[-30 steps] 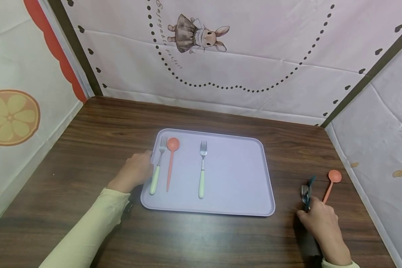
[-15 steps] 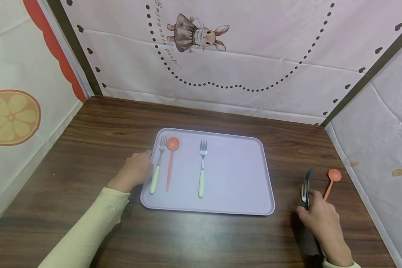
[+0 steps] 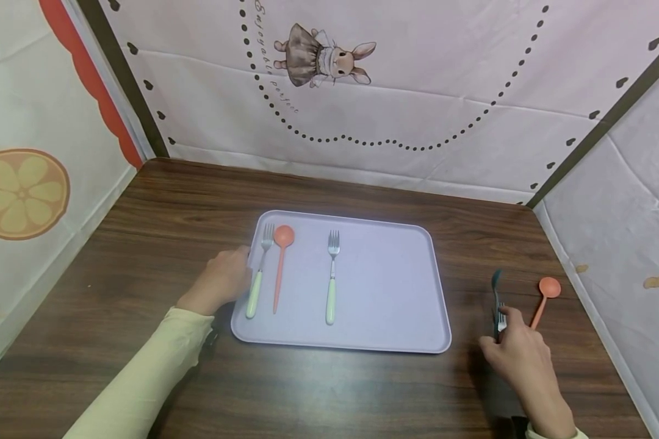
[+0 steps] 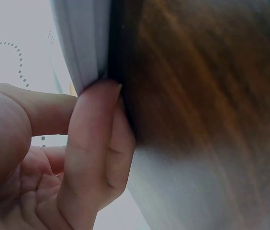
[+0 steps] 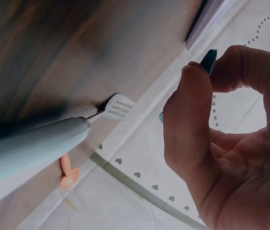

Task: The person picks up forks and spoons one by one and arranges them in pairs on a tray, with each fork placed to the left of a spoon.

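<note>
My left hand (image 3: 223, 277) grips the left rim of a lilac tray (image 3: 384, 286), thumb above and fingertips at its underside in the left wrist view. On the tray lie a green-handled fork (image 3: 254, 292), an orange spoon (image 3: 280, 259) and a second green-handled fork (image 3: 331, 292). Right of the tray, my right hand (image 3: 524, 356) pinches a dark teal spoon (image 3: 496, 292) between thumb and fingertips, bowl pointing away. Under that hand another fork (image 5: 117, 106) with a pale handle lies on the table. Just right of it is a second orange spoon (image 3: 546, 296), its handle end hidden by the hand.
The dark wooden table (image 3: 329, 390) runs back to a printed cloth wall (image 3: 417, 73). More cloth stands along the left side (image 3: 27, 292) and the right side (image 3: 626, 231), close to the second orange spoon.
The teal spoon has swung left in my right hand, from over the loose fork to its left side. My right hand has shifted slightly left. The left hand and tray stay put.
</note>
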Action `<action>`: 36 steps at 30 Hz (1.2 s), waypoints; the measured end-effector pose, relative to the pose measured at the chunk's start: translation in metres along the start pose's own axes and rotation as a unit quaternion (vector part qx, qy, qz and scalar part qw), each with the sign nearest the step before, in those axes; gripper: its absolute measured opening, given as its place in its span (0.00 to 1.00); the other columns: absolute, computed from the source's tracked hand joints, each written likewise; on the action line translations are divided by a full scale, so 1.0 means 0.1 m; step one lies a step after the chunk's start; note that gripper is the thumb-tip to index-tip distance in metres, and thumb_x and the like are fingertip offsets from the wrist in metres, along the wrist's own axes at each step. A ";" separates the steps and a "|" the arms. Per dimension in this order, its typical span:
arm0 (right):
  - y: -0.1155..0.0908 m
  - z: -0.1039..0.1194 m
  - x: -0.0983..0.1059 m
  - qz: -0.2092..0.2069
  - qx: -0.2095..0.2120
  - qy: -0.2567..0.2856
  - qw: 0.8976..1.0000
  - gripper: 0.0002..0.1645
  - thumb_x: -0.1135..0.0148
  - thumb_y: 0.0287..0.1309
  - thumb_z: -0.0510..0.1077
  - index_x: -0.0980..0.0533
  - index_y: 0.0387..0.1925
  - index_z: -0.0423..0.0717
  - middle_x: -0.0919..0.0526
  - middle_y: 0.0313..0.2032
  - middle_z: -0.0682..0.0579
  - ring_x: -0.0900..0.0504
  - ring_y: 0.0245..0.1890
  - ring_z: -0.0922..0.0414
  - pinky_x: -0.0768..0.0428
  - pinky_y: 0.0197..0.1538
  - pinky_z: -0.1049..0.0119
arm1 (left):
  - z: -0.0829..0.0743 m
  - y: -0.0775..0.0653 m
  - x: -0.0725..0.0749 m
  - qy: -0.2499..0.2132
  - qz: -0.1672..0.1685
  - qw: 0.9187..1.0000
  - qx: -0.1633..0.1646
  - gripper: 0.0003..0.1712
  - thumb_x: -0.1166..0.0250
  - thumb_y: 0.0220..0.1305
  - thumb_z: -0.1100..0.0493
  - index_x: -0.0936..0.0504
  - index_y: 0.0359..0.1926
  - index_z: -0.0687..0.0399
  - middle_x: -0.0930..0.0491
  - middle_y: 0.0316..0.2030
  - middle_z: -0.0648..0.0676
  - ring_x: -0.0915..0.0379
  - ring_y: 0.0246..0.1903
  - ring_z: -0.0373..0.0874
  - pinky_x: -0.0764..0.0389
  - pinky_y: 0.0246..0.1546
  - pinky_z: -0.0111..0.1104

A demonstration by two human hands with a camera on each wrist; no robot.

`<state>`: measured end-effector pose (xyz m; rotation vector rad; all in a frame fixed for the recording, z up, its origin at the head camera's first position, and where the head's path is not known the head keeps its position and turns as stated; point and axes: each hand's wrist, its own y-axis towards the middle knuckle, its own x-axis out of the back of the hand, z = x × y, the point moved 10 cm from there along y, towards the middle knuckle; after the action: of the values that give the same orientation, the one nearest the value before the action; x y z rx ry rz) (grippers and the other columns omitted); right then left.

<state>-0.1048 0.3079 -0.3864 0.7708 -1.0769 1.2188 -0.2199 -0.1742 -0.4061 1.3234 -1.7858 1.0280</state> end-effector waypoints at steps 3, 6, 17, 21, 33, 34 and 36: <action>-0.01 0.04 0.01 -0.010 0.010 0.000 1.000 0.40 0.38 0.48 0.41 0.35 0.63 0.27 0.23 0.23 0.51 0.25 0.23 0.49 0.25 0.28 0.47 | 0.00 0.00 0.00 0.002 0.000 1.000 -0.001 0.18 0.49 0.69 0.67 0.29 0.55 0.76 0.26 0.32 0.64 0.27 0.29 0.55 0.22 0.29 0.47; -0.02 0.08 0.02 -0.016 0.020 0.003 1.000 0.40 0.38 0.47 0.40 0.35 0.62 0.27 0.23 0.22 0.52 0.25 0.23 0.50 0.25 0.28 0.46 | -0.01 0.00 0.01 0.005 -0.003 1.000 -0.004 0.18 0.49 0.68 0.67 0.29 0.55 0.76 0.25 0.32 0.64 0.27 0.29 0.56 0.21 0.30 0.48; -0.06 0.28 0.05 -0.035 0.050 0.005 0.998 0.39 0.37 0.45 0.38 0.34 0.62 0.29 0.24 0.23 0.53 0.27 0.22 0.54 0.28 0.26 0.52 | 0.00 -0.01 0.01 0.002 -0.007 1.000 -0.003 0.17 0.49 0.68 0.67 0.28 0.54 0.75 0.26 0.31 0.63 0.28 0.29 0.56 0.22 0.31 0.49; -0.08 0.37 0.04 -0.044 0.067 0.009 0.997 0.38 0.37 0.43 0.36 0.33 0.60 0.29 0.25 0.22 0.53 0.29 0.20 0.56 0.30 0.24 0.57 | -0.01 -0.01 0.02 0.003 -0.009 1.000 -0.005 0.17 0.49 0.68 0.67 0.28 0.54 0.76 0.26 0.31 0.64 0.28 0.29 0.56 0.22 0.31 0.49; -0.08 0.52 0.00 -0.035 0.075 0.015 0.996 0.38 0.37 0.43 0.36 0.32 0.60 0.29 0.24 0.22 0.52 0.27 0.20 0.56 0.30 0.22 0.59 | 0.00 -0.01 0.03 0.002 -0.012 1.000 -0.009 0.18 0.48 0.68 0.68 0.29 0.55 0.77 0.25 0.32 0.64 0.27 0.29 0.56 0.22 0.31 0.49; -0.08 0.53 0.00 -0.037 0.077 0.015 0.996 0.38 0.37 0.43 0.36 0.32 0.60 0.30 0.24 0.22 0.52 0.27 0.20 0.56 0.30 0.22 0.59 | 0.01 -0.01 0.02 0.002 -0.011 1.000 -0.009 0.18 0.48 0.68 0.68 0.29 0.55 0.77 0.25 0.32 0.64 0.27 0.29 0.56 0.21 0.31 0.49; -0.08 0.56 0.01 -0.043 0.082 0.016 0.996 0.38 0.36 0.43 0.36 0.31 0.60 0.30 0.24 0.22 0.53 0.27 0.20 0.56 0.30 0.23 0.59 | 0.01 -0.01 0.02 0.001 -0.011 1.000 -0.009 0.18 0.48 0.68 0.68 0.29 0.55 0.77 0.25 0.32 0.64 0.27 0.29 0.56 0.21 0.30 0.48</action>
<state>-0.1096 0.2552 -0.3657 0.9100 -0.9160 1.2533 -0.2198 -0.1760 -0.4050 1.3273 -1.7714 1.0003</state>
